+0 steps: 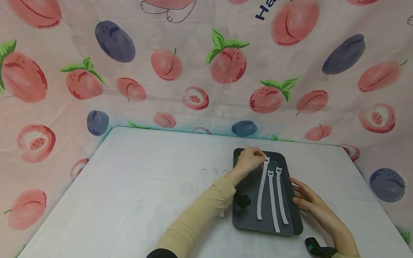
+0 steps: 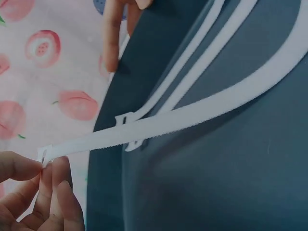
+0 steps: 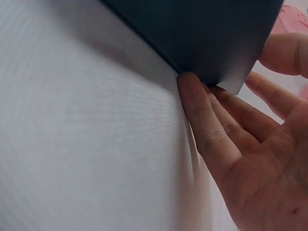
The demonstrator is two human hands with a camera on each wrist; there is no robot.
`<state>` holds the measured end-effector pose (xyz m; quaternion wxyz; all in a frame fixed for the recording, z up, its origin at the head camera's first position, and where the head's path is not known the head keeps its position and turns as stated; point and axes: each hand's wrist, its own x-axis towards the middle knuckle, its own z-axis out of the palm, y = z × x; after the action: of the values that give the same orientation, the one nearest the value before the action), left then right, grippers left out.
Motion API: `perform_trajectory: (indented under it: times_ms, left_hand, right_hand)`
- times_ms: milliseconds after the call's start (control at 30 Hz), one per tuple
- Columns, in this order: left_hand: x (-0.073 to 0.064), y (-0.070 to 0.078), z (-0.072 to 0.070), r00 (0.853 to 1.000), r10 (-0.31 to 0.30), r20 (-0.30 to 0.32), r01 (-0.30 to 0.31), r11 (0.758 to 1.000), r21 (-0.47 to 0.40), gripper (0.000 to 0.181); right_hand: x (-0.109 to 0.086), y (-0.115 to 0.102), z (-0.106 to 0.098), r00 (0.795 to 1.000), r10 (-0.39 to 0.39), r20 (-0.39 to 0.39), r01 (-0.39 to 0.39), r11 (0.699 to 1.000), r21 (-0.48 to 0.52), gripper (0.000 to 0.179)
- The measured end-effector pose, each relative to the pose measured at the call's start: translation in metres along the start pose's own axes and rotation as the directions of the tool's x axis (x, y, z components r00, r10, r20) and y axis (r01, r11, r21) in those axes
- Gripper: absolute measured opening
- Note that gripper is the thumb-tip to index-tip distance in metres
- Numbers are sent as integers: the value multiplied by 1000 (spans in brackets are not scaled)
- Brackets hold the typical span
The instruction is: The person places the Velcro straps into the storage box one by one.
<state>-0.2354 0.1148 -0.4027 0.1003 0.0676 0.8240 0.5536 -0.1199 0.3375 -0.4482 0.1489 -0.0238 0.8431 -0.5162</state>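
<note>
My left hand [image 1: 249, 159] pinches the slotted head of a white hook-and-loop cable tie [image 2: 144, 130] between thumb and fingers. That tie's head is raised above the far end of a dark grey tray [image 1: 247, 221], while its tail lies on the tray. Two more white ties, a middle one [image 1: 273, 201] and a right one [image 1: 282, 196], lie lengthwise beside it. My right hand [image 1: 309, 204] is at the tray's right side, its extended fingers [image 3: 204, 115] touching the rim from outside.
Left of the tray, several white ties [image 1: 214, 171] lie on the white table [image 1: 139, 187], faint against it and partly hidden by my left arm [image 1: 196, 216]. A fruit-patterned cloth [image 1: 195, 68] hangs behind the table. Each wrist bears a black camera [image 1: 320, 248].
</note>
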Motion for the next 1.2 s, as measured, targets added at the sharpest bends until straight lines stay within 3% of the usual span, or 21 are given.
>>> perform_trajectory:
  times_ms: [167, 600, 1033, 1200]
  left_hand:
    - [2, -5, 8, 997, -71, -7, 71, 996, -54, 11]
    - [1, -21, 21, 989, -150, 2, 149, 987, -61, 10]
    - [1, -30, 26, 987, -160, 15, 161, 986, -35, 11]
    - [3, -34, 27, 989, -150, 8, 150, 989, 12, 10]
  right_hand:
    - [1, 0, 0, 1000, 12, 3, -12, 1000, 7, 69]
    - [1, 2, -1, 1000, 15, 11, -15, 1000, 16, 70]
    - [0, 1, 0, 1000, 3, -2, -3, 1000, 8, 68]
    - [0, 1, 1, 1000, 6, -5, -6, 1000, 7, 68]
